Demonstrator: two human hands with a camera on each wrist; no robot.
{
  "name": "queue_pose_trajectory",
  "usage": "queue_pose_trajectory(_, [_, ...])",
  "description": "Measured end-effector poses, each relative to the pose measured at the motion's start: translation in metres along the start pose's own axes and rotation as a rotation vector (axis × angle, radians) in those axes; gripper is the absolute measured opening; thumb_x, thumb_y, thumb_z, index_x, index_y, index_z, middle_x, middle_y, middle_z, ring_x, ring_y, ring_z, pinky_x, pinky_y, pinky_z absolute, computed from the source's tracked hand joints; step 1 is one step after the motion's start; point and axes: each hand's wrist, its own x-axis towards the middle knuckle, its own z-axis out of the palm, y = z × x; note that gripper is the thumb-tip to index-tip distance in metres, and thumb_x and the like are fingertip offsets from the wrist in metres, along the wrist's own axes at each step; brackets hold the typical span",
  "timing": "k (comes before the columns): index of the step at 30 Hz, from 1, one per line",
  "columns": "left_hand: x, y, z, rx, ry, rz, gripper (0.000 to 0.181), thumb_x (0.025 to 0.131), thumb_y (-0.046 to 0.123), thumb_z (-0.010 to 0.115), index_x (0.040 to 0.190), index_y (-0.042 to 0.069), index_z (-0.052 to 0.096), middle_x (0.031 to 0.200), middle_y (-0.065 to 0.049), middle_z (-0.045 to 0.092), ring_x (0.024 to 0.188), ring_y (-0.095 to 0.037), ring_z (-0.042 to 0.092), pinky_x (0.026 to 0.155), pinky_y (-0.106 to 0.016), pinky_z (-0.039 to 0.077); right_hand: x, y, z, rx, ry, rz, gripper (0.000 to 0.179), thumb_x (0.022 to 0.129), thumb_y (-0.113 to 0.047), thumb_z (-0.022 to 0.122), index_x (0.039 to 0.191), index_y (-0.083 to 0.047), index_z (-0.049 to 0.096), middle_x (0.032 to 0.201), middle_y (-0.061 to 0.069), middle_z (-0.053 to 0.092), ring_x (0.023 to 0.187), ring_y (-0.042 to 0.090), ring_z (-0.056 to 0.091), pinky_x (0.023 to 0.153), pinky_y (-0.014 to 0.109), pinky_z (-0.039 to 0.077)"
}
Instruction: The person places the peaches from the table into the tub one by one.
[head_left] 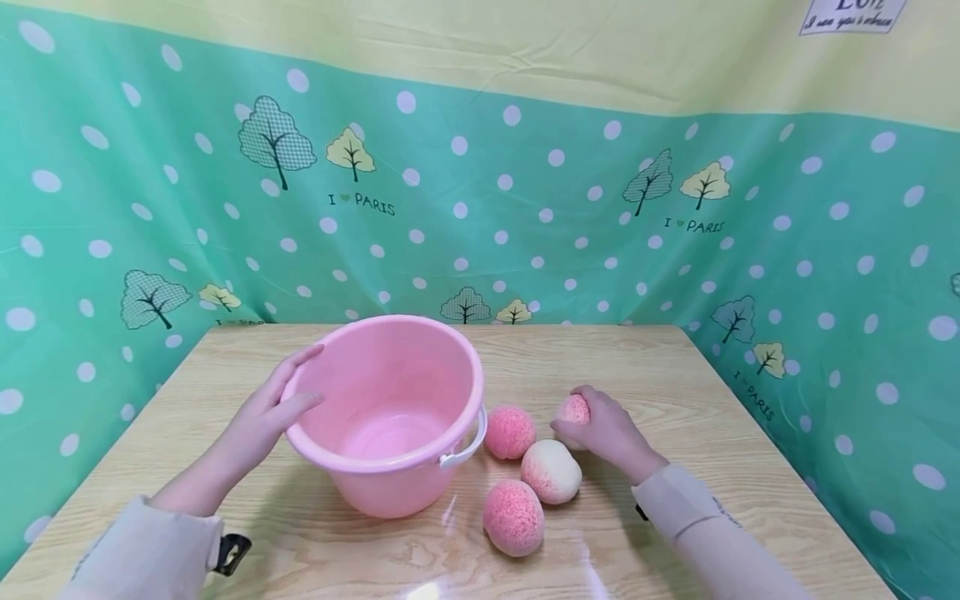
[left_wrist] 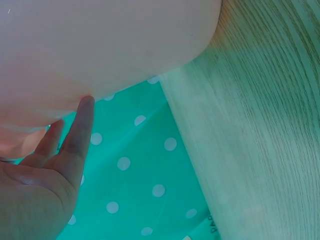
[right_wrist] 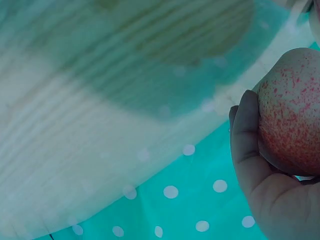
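Note:
A pink bucket (head_left: 390, 487) with a white handle (head_left: 468, 442) stands on the left half of the table, its mouth tilted toward me. My left hand (head_left: 258, 417) holds its left rim, the thumb over the inside; in the left wrist view its fingers (left_wrist: 80, 130) lie against the outer wall. To the bucket's right, my right hand (head_left: 606, 427) grips a white-and-pink speckled peach (right_wrist: 292, 110), fingers curled round it. Close by lie a pink peach (head_left: 511, 432), a mostly white peach (head_left: 551, 472) and another pink one nearer me. Inside the bucket, only the pink floor shows.
The wood-grain table (head_left: 637, 350) reaches back to a green dotted cloth (head_left: 525, 275) printed with trees, which also hangs along both sides. Light glares off the table's front edge.

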Motion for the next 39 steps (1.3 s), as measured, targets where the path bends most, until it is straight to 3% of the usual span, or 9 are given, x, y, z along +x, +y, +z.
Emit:
queue_pose_trajectory(10, [0.001,0.0,0.001,-0.003,-0.004,-0.003,0.063,0.102,0.026,0.049,0.158,0.015,0.022,0.157,-0.022,0.03,0.135,-0.038,0.041,0.087,-0.01,0.041,-0.001,-0.006,-0.01,-0.032,0.004,0.017,0.07,0.083,-0.045,0.072,0.136,-0.004,0.05,0.125,0.018,0.061,0.105,0.03,0.061,0.087,0.048,0.053])
queue_pose_trajectory(39, [0.001,-0.003,0.001,-0.017,-0.012,-0.006,0.063,0.103,0.025,0.048,0.158,0.016,0.02,0.157,-0.021,0.03,0.133,-0.034,0.041,0.086,-0.011,0.042,-0.005,-0.02,-0.043,-0.074,0.025,-0.043,0.069,0.082,-0.046,0.073,0.132,-0.004,0.052,0.119,0.018,0.063,0.097,0.028,0.061,0.078,0.043,0.054])
